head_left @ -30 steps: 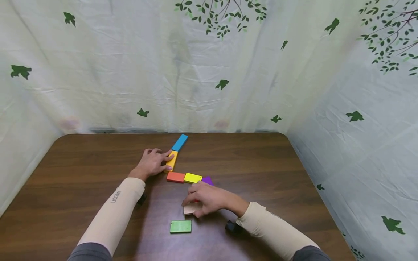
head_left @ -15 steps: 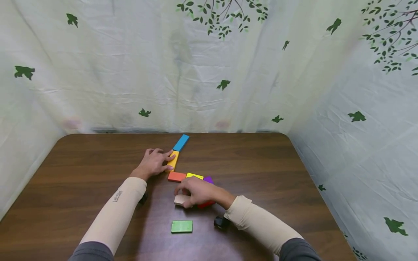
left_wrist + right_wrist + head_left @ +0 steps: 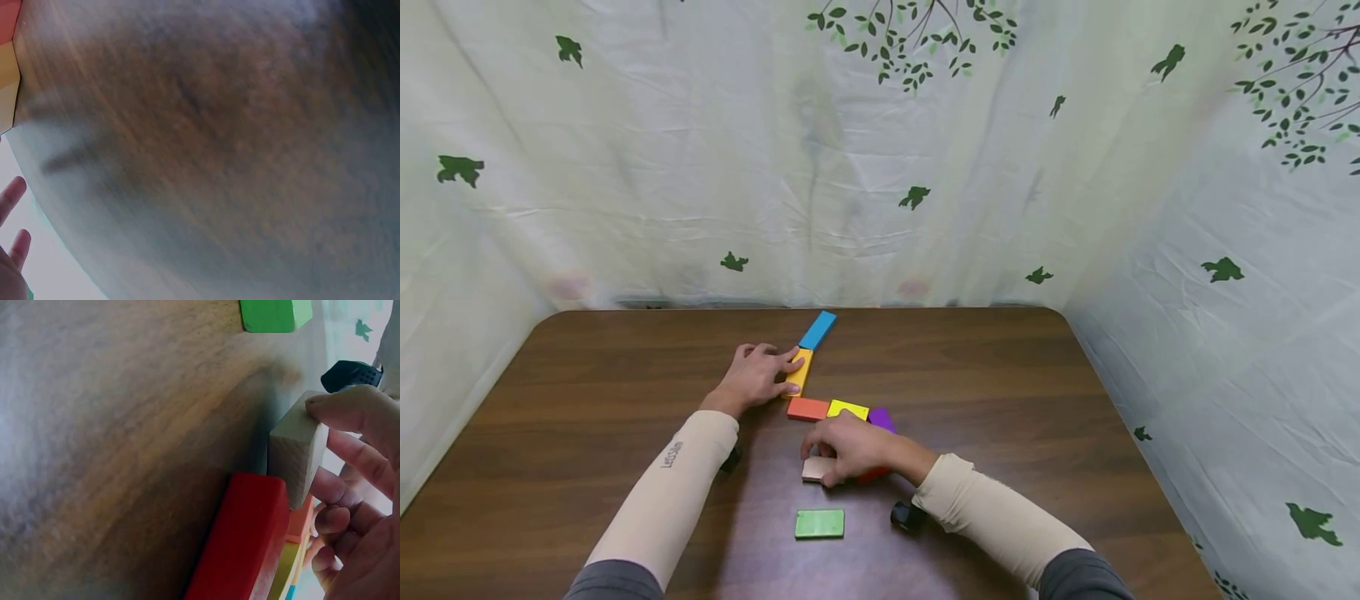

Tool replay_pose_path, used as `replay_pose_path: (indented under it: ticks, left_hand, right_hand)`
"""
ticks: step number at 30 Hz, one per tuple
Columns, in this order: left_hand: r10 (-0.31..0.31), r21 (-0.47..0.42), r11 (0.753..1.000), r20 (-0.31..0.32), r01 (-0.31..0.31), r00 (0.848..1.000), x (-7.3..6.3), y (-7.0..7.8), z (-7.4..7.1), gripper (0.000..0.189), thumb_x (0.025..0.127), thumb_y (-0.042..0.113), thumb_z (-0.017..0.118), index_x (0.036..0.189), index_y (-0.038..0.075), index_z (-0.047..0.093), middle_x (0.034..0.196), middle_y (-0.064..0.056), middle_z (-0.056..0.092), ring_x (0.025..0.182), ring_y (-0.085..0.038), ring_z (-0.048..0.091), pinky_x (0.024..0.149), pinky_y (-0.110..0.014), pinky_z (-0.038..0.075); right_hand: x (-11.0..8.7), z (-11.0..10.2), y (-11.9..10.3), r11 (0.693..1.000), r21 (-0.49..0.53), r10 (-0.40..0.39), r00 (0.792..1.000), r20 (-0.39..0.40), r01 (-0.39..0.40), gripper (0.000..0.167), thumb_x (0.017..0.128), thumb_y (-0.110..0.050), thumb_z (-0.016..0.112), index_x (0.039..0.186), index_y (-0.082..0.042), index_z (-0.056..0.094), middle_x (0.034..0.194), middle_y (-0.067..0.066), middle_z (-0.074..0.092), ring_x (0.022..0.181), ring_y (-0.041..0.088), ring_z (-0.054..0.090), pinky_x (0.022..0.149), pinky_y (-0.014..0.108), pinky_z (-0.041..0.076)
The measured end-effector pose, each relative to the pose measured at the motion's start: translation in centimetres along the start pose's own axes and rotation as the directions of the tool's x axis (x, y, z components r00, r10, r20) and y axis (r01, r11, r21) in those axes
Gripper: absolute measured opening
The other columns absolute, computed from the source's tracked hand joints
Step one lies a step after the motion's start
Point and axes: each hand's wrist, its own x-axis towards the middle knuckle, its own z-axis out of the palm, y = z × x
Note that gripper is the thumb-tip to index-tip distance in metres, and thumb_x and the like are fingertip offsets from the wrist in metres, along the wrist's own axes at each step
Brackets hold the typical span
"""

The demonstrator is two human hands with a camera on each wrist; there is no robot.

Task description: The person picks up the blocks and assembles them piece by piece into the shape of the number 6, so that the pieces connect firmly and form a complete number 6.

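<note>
In the head view, my left hand (image 3: 751, 379) rests thumb and spread fingertips on an amber wooden block (image 3: 802, 371). A blue block (image 3: 817, 330) meets its far end. Near its close end lie an orange-red block (image 3: 808, 409), a yellow block (image 3: 848, 408) and a purple block (image 3: 882, 418), end to end. My right hand (image 3: 853, 447) pinches a plain wooden block (image 3: 815, 470) between thumb and fingers. In the right wrist view, that plain block stands right at the end of a red block (image 3: 240, 540); whether they touch is unclear. My right hand partly covers the red block.
A green block (image 3: 820, 524) lies alone on the brown table (image 3: 985, 375), closer to me. Pale curtains (image 3: 700, 167) with leaf and bird prints hang behind the table and at its sides. A black wrist device (image 3: 907, 516) sits under my right forearm.
My right hand has moved left and a little away from me with the plain block, and the red block shows beside it. In the last half second little has moved. My left hand stays put.
</note>
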Motion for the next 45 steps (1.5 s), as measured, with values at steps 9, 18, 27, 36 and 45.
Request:
replay_pose_path:
  ticks: [9, 18, 27, 36, 45]
  left_hand:
    - [-0.007, -0.002, 1.000, -0.002, 0.007, 1.000, -0.1, 0.1, 0.1, 0.059, 0.089, 0.043, 0.064, 0.140, 0.018, 0.049, 0.150, -0.007, 0.040, 0.131, -0.042, 0.036, 0.104, -0.062, 0.019]
    - [-0.003, 0.001, 1.000, -0.001, 0.003, 1.000, 0.0, -0.1, 0.1, 0.060, 0.088, 0.043, 0.064, 0.140, 0.018, 0.049, 0.151, -0.007, 0.039, 0.131, -0.042, 0.036, 0.104, -0.062, 0.019]
    - [0.001, -0.002, 1.000, -0.001, -0.001, 1.000, 0.0, -0.1, 0.2, 0.060, 0.088, 0.043, 0.064, 0.140, 0.016, 0.050, 0.150, -0.008, 0.040, 0.131, -0.043, 0.035, 0.104, -0.063, 0.018]
    - [0.008, 0.004, 1.000, 0.000, -0.008, 1.000, 0.0, 0.0, 0.1, 0.060, 0.087, 0.043, 0.065, 0.139, 0.016, 0.051, 0.150, -0.007, 0.040, 0.131, -0.042, 0.037, 0.104, -0.062, 0.019]
    - [0.009, 0.009, 1.000, 0.004, -0.009, 1.000, 0.0, 0.0, 0.1, 0.060, 0.087, 0.042, 0.066, 0.139, 0.016, 0.051, 0.150, -0.007, 0.040, 0.130, -0.043, 0.037, 0.103, -0.063, 0.019]
  right_hand:
    - [-0.1, 0.4, 0.1, 0.997, -0.064, 0.044, 0.999, 0.016, -0.042, 0.035, 0.074, -0.025, 0.080, 0.107, -0.022, 0.070, 0.084, -0.015, 0.056, 0.072, -0.003, 0.048, 0.074, 0.019, 0.033]
    - [-0.4, 0.4, 0.3, 0.999, -0.047, 0.009, 1.000, 0.012, -0.008, 0.036, 0.075, -0.024, 0.079, 0.110, -0.021, 0.071, 0.089, -0.014, 0.058, 0.074, -0.004, 0.048, 0.073, 0.017, 0.035]
    - [-0.5, 0.5, 0.5, 0.999, -0.048, 0.005, 1.000, 0.013, -0.005, 0.036, 0.075, -0.026, 0.079, 0.110, -0.022, 0.071, 0.090, -0.016, 0.059, 0.076, -0.005, 0.048, 0.075, 0.019, 0.034]
    - [-1.0, 0.3, 0.3, 0.993, -0.109, -0.043, 0.999, 0.001, 0.043, 0.040, 0.077, -0.030, 0.078, 0.116, -0.022, 0.070, 0.096, -0.010, 0.059, 0.082, -0.002, 0.048, 0.073, 0.013, 0.035]
    - [-1.6, -0.1, -1.0, 0.961, -0.208, -0.172, 0.983, 0.060, 0.181, 0.049, 0.078, -0.042, 0.079, 0.123, -0.026, 0.067, 0.108, -0.010, 0.059, 0.098, 0.003, 0.048, 0.083, 0.015, 0.032]
